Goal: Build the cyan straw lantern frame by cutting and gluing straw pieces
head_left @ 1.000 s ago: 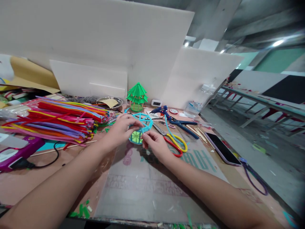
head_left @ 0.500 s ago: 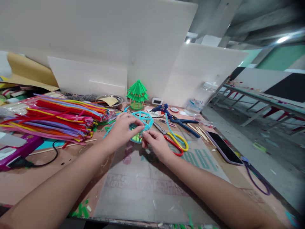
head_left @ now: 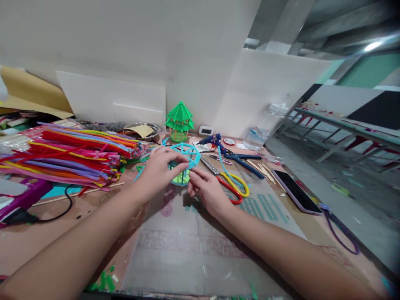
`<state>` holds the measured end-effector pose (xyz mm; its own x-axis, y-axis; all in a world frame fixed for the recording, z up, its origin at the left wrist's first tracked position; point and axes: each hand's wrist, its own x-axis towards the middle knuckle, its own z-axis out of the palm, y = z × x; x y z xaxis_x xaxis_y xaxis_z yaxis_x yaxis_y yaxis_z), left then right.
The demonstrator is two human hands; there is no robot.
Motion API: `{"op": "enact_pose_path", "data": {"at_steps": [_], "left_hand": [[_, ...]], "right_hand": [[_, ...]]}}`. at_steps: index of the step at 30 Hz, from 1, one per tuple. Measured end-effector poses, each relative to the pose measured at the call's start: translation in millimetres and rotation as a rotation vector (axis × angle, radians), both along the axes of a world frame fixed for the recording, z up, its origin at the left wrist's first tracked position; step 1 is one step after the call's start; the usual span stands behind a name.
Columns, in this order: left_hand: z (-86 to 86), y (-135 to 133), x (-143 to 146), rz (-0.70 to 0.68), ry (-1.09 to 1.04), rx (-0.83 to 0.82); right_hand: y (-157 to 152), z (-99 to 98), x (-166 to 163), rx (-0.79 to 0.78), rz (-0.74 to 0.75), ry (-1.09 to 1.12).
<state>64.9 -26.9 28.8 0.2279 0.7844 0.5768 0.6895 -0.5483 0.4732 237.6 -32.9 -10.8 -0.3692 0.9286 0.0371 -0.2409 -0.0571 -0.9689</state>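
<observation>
A small round frame of light-blue pipe cleaner (head_left: 194,161), with spokes across its top and a yellow-green base, stands in front of me. My left hand (head_left: 162,167) grips its left side between thumb and fingers, hiding that part. Close by its front right side is my right hand (head_left: 204,187), thumb and index finger pinched together. Whatever those fingertips hold is too small to make out. Behind the frame stands a little model pavilion (head_left: 179,121) with a tiered green roof. Scissors (head_left: 233,185) with red and yellow handles lie right of the frame.
Bundles of coloured pipe cleaners (head_left: 78,150) fill the left side, above a purple tool (head_left: 28,198) with a black cord. A blue glue gun (head_left: 212,140), blue-handled pliers (head_left: 242,160), wooden sticks (head_left: 265,171) and a phone (head_left: 296,191) lie to the right. White boards (head_left: 200,62) stand behind.
My right hand has drawn slightly right, away from the left thumb, its fingertips still pinched. The left hand keeps its grip on the blue frame. The camera view has shifted a little.
</observation>
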Motion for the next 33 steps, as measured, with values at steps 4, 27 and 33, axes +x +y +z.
{"op": "enact_pose_path", "data": {"at_steps": [4, 27, 33], "left_hand": [[2.2, -1.9, 1.4, -0.001, 0.066, 0.030], [7.5, -2.6, -6.3, -0.079, 0.250, 0.118], [4.2, 0.4, -6.9, -0.082, 0.217, 0.094]], "right_hand": [[2.2, -3.3, 2.0, -0.005, 0.033, 0.022], [0.1, 5.6, 2.2, 0.120, -0.058, -0.081], [0.0, 6.8, 0.6, 0.121, -0.049, -0.132]]}}
